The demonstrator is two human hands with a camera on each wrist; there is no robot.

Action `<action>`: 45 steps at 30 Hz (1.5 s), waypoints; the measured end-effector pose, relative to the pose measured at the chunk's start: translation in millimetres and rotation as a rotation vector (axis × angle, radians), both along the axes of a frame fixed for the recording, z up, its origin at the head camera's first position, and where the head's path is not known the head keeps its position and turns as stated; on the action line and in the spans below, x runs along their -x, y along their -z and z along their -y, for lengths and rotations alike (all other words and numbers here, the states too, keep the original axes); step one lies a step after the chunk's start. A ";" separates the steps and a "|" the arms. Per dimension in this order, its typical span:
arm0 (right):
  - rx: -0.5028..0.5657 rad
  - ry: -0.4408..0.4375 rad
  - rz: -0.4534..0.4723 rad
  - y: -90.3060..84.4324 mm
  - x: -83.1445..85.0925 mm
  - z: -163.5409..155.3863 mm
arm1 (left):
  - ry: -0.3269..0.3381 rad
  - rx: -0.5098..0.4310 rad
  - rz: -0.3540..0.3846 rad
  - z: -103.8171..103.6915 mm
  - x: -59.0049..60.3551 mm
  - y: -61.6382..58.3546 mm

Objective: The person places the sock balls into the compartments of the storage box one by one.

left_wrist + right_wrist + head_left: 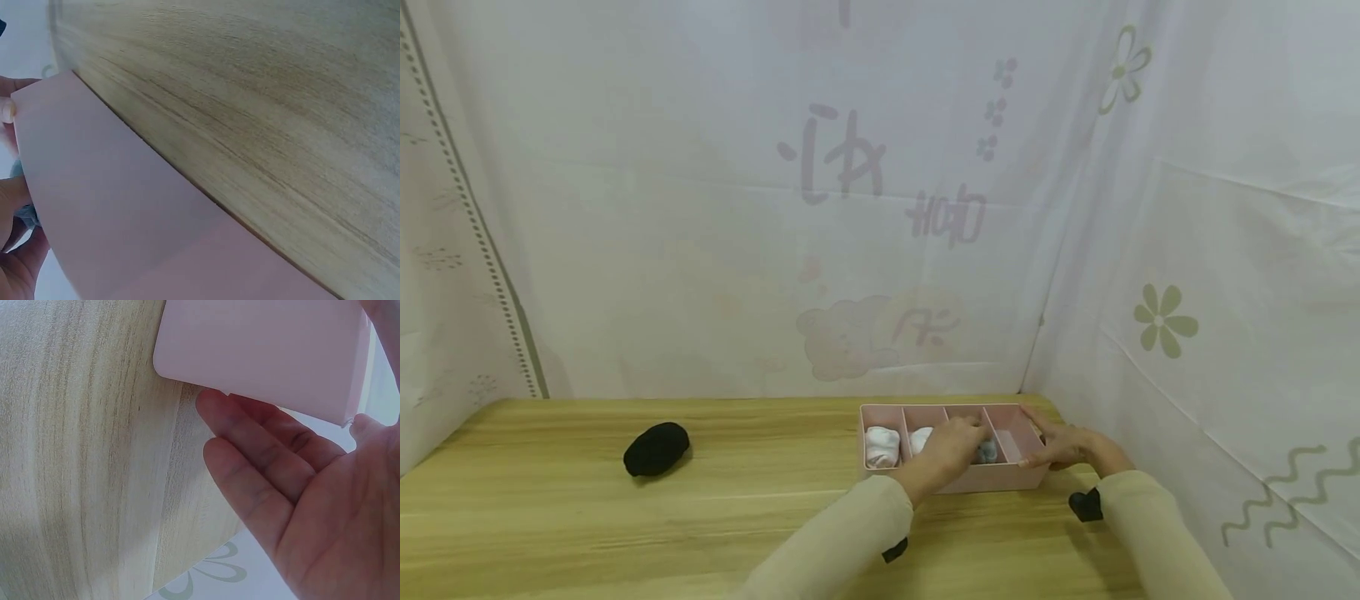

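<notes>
A pink divided box (992, 482) with four compartments stands on the wooden table (737, 500) near the right curtain. My left hand (962, 440) reaches into its third compartment, fingers curled over a blue-and-white rolled sock (987, 453). The left wrist view shows the box's outer wall (125, 206), with my left hand (15, 262) and a bit of the bluish sock (24, 215) at the left edge. My right hand (1060, 446) rests with straight fingers against the box's right end. In the right wrist view its fingers (250, 437) touch the pink wall (262, 350).
Two white rolled socks (882, 446) (920, 437) fill the two left compartments. A black rolled sock (657, 448) lies alone on the table's left part. White printed curtains (1187, 317) close off the back and both sides, close to the box on the right.
</notes>
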State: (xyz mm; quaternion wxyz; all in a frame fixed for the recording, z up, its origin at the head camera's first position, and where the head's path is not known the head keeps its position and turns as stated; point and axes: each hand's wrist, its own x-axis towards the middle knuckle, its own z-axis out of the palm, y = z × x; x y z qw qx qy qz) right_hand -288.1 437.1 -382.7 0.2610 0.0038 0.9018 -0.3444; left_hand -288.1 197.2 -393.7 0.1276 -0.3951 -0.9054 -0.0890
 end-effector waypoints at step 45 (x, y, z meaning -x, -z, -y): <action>0.056 -0.031 -0.039 0.7 -5.7 -1.2 | 0.139 -0.583 0.118 180.1 -20.4 -3.0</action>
